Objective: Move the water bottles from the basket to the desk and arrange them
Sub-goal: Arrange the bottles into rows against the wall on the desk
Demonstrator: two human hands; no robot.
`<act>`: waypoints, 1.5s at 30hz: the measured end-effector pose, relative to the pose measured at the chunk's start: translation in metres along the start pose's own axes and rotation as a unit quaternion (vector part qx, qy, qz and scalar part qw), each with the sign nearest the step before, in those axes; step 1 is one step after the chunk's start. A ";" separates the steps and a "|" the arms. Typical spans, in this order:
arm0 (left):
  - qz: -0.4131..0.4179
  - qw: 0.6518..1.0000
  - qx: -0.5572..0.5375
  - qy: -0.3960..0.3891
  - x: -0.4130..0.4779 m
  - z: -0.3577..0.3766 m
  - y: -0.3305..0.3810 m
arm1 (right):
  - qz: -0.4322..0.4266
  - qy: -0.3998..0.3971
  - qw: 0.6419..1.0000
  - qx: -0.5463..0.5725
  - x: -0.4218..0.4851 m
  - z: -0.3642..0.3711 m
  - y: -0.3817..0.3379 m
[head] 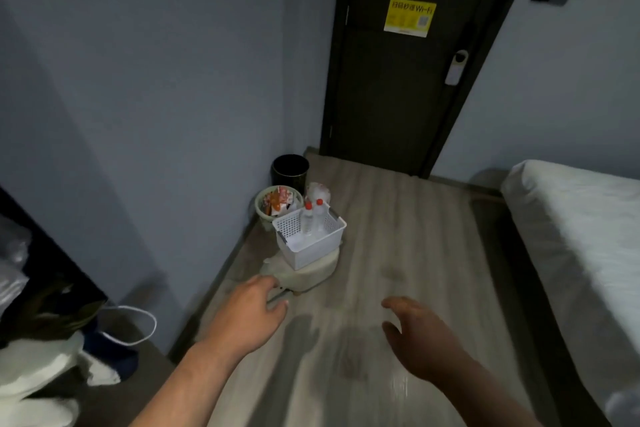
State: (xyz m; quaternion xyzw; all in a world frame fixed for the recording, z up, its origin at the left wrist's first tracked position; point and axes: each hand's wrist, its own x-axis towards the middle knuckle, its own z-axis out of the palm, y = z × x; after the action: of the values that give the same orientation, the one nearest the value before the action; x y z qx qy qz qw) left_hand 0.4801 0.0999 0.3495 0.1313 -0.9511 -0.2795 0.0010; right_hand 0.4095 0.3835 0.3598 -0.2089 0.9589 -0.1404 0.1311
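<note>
Head view: two clear red-capped plastic water bottles (307, 220) stand upright in a white perforated plastic basket (320, 250) at frame centre. Below it hover the left hand (254, 312) and right hand (419, 336), fingers loosely spread, holding nothing. The bottles are probably heavy, smooth and squeezable, so a mid-body grip suits them best.

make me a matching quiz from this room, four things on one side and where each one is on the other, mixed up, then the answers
1 water bottles
2 yellow sign
3 black bin
4 snack wrappers

A on the door
B in the white basket
C in the green bin
D on the floor beside the door

Pairs: 1-B, 2-A, 3-D, 4-C
</note>
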 end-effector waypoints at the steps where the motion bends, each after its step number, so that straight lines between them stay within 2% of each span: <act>1: 0.000 1.000 0.003 0.002 0.014 -0.001 0.002 | 0.004 -0.003 1.000 0.004 0.011 -0.003 0.003; 8: -0.014 1.000 0.012 -0.021 0.103 0.005 0.017 | 0.017 -0.009 1.000 0.009 0.100 -0.029 0.048; 22: -0.088 0.995 0.033 -0.017 0.266 0.047 0.091 | -0.041 -0.042 0.998 0.014 0.300 -0.091 0.167; 33: -0.165 0.985 0.035 -0.042 0.368 0.061 0.076 | -0.062 -0.094 0.994 0.002 0.442 -0.098 0.186; 41: -0.239 0.968 -0.025 -0.076 0.463 0.079 0.037 | -0.059 -0.155 0.985 -0.040 0.568 -0.103 0.180; 45: -0.245 0.965 -0.040 -0.090 0.510 0.082 0.029 | -0.092 -0.168 0.979 -0.064 0.622 -0.102 0.179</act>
State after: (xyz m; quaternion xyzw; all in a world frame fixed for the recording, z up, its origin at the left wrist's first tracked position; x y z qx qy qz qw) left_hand -0.0255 0.0398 0.2594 0.3340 -0.8743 -0.3197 -0.1479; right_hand -0.2335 0.2893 0.2767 -0.3252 0.9066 -0.0533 0.2635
